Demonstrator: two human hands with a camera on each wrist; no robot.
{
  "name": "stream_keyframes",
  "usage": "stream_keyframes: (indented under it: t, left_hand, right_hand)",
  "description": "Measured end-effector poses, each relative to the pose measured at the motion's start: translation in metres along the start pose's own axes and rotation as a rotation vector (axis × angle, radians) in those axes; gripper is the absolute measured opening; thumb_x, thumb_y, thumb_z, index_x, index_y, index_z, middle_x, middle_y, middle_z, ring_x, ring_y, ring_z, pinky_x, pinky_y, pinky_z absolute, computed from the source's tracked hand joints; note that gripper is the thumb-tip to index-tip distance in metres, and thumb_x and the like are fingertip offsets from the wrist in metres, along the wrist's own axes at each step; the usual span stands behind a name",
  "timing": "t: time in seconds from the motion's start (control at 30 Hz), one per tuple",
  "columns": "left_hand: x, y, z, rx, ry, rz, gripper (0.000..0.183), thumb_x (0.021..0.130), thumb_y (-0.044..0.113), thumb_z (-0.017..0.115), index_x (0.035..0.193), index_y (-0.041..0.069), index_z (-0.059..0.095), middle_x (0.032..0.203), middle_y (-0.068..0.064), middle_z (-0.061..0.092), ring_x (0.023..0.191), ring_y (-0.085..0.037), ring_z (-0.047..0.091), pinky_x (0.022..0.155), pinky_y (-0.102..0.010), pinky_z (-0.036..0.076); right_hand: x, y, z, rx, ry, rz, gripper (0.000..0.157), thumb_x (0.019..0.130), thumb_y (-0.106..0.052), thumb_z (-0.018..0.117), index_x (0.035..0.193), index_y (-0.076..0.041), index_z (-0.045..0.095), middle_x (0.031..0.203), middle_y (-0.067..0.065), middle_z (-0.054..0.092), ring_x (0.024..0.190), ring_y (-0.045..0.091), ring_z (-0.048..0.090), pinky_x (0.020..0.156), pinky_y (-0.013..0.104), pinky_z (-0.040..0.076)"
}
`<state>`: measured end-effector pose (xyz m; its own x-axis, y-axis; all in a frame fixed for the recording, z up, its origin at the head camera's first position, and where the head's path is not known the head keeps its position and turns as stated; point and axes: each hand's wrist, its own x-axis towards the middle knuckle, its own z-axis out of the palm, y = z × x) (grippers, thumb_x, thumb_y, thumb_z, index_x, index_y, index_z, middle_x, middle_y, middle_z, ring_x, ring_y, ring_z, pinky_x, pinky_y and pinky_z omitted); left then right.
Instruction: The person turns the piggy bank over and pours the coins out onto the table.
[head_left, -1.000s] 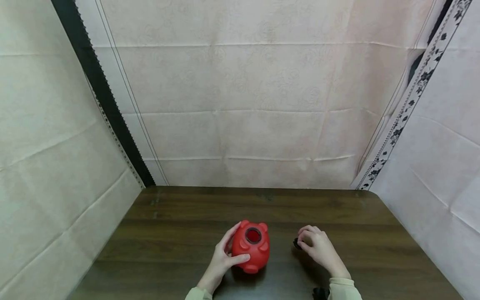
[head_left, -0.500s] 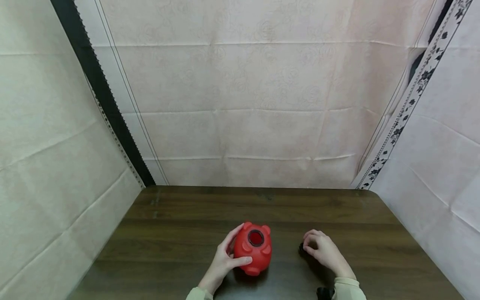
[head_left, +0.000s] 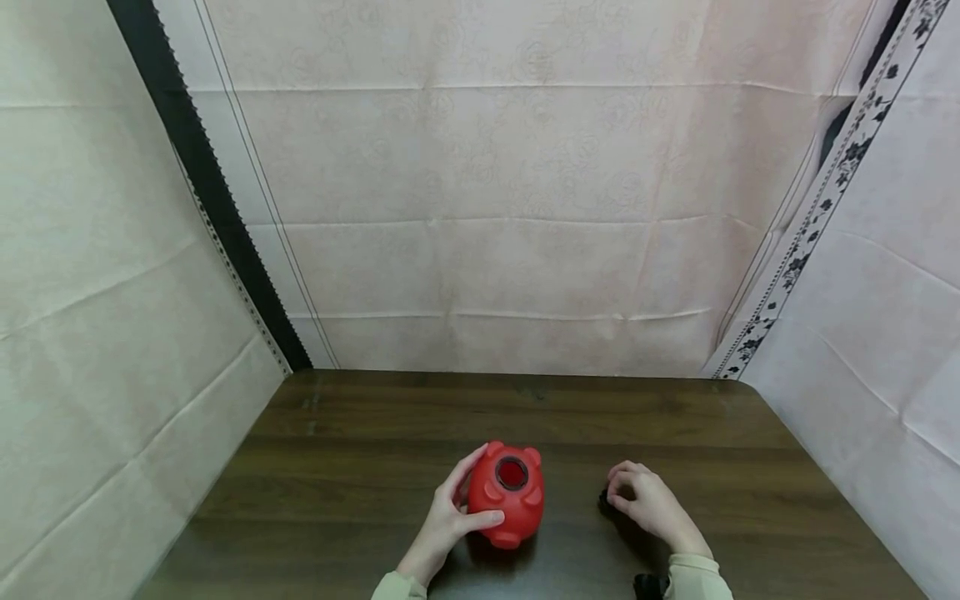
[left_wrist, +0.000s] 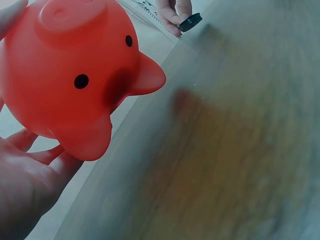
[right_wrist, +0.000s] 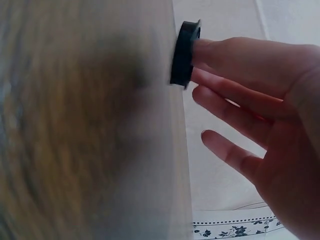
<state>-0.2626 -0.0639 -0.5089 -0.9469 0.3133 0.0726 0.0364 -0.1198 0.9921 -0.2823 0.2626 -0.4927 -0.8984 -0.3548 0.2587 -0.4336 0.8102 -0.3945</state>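
Note:
A red piggy bank (head_left: 513,517) is gripped from its left side by my left hand (head_left: 442,525), thumb across the front and fingers behind. Its round, dark-rimmed belly hole (head_left: 512,473) faces the head camera, uncovered, with stubby feet around it. In the left wrist view the pig (left_wrist: 75,80) shows its snout, black eyes and ears, hanging over the table. My right hand (head_left: 652,504), to the right of the pig, pinches a small round black plug (right_wrist: 185,55) between thumb and fingers. The other fingers of that hand are loosely bent in the right wrist view.
Dark brown wood-grain table (head_left: 360,467) lies under both hands. Pale cloth (head_left: 480,200) hangs behind it and at both sides, the right one edged with a floral band (head_left: 795,258). A small black object (head_left: 647,586) sits beside the right sleeve.
Over the last second my right hand has shifted slightly right and toward me with the plug. The piggy bank has moved a touch to the right. Both have stayed nearly still for the last half second.

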Motion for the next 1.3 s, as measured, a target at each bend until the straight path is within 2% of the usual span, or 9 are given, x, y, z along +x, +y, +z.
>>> stream_keyframes:
  t: [0.27, 0.5, 0.6, 0.73, 0.83, 0.9, 1.07, 1.17, 1.3]
  left_hand:
    - [0.001, -0.001, 0.000, 0.000, -0.004, 0.000, 0.076, 0.081, 0.015, 0.076, 0.146, 0.031, 0.040, 0.146, -0.006, 0.046, 0.121, -0.021, 0.053, 0.095, -0.035, 0.054]
    - [0.002, -0.001, 0.002, -0.006, -0.003, -0.006, 0.075, 0.082, 0.015, 0.076, 0.146, 0.032, 0.040, 0.146, -0.006, 0.046, 0.121, -0.021, 0.052, 0.095, -0.036, 0.053]
    - [0.002, -0.001, 0.002, 0.001, -0.001, -0.001, 0.075, 0.082, 0.016, 0.076, 0.146, 0.031, 0.040, 0.146, -0.006, 0.046, 0.121, -0.022, 0.052, 0.095, -0.036, 0.054]
    - [0.002, -0.001, 0.001, 0.002, 0.007, 0.000, 0.075, 0.081, 0.015, 0.076, 0.145, 0.032, 0.040, 0.146, -0.005, 0.046, 0.121, -0.022, 0.052, 0.095, -0.036, 0.054]
    - [0.002, -0.001, 0.000, -0.004, 0.013, -0.008, 0.076, 0.081, 0.015, 0.077, 0.145, 0.032, 0.040, 0.146, -0.005, 0.047, 0.121, -0.022, 0.052, 0.096, -0.036, 0.053]
    - [0.001, -0.001, 0.000, -0.003, 0.013, -0.015, 0.075, 0.081, 0.017, 0.076, 0.146, 0.031, 0.040, 0.146, -0.006, 0.047, 0.121, -0.021, 0.053, 0.096, -0.036, 0.053]
    - [-0.001, -0.002, 0.002, -0.013, 0.002, -0.023, 0.075, 0.082, 0.017, 0.076, 0.146, 0.031, 0.039, 0.146, -0.006, 0.047, 0.121, -0.020, 0.053, 0.096, -0.035, 0.053]
    - [0.000, -0.001, 0.004, -0.030, -0.002, -0.016, 0.075, 0.082, 0.016, 0.075, 0.147, 0.030, 0.039, 0.146, -0.006, 0.047, 0.121, -0.019, 0.053, 0.097, -0.033, 0.052]
    - [0.000, 0.001, 0.008, -0.058, -0.004, 0.007, 0.076, 0.083, 0.014, 0.074, 0.148, 0.027, 0.037, 0.148, -0.007, 0.045, 0.123, -0.016, 0.052, 0.099, -0.029, 0.050]
  right_hand:
    - [0.000, 0.000, 0.001, -0.001, -0.016, 0.025, 0.018, 0.081, -0.011, 0.074, 0.073, -0.022, 0.062, 0.099, -0.002, 0.064, 0.096, 0.024, 0.060, 0.083, 0.045, 0.048]
    - [0.002, -0.003, -0.003, 0.036, -0.027, 0.047, 0.017, 0.082, -0.012, 0.074, 0.075, -0.022, 0.062, 0.102, 0.000, 0.064, 0.098, 0.025, 0.059, 0.087, 0.054, 0.046]
    - [0.005, -0.011, -0.007, 0.053, 0.010, 0.043, 0.014, 0.084, -0.011, 0.072, 0.078, -0.021, 0.064, 0.104, 0.002, 0.065, 0.099, 0.024, 0.059, 0.086, 0.054, 0.046]
    - [0.012, -0.033, -0.009, 0.110, 0.111, 0.016, 0.008, 0.085, -0.015, 0.072, 0.091, -0.018, 0.068, 0.105, 0.001, 0.067, 0.100, 0.021, 0.062, 0.087, 0.046, 0.050]
    - [0.017, -0.054, -0.007, 0.208, 0.140, 0.006, 0.025, 0.085, -0.026, 0.074, 0.108, -0.019, 0.066, 0.110, -0.003, 0.067, 0.104, 0.019, 0.063, 0.088, 0.038, 0.052]
    - [0.019, -0.067, -0.005, 0.291, 0.110, -0.003, 0.044, 0.083, -0.035, 0.075, 0.122, -0.019, 0.060, 0.117, -0.004, 0.066, 0.111, 0.020, 0.062, 0.092, 0.038, 0.052]
    - [0.025, -0.091, 0.002, 0.442, -0.029, -0.060, 0.088, 0.079, -0.041, 0.078, 0.148, -0.015, 0.031, 0.142, 0.007, 0.052, 0.128, 0.032, 0.051, 0.102, 0.052, 0.045]
    - [0.027, -0.098, 0.006, 0.495, -0.110, -0.061, 0.101, 0.078, -0.039, 0.080, 0.153, -0.013, 0.017, 0.148, 0.012, 0.044, 0.132, 0.035, 0.047, 0.104, 0.058, 0.042]
    - [0.028, -0.104, 0.010, 0.532, -0.168, -0.028, 0.105, 0.077, -0.038, 0.080, 0.154, -0.013, 0.013, 0.147, 0.010, 0.044, 0.130, 0.029, 0.050, 0.101, 0.044, 0.049]
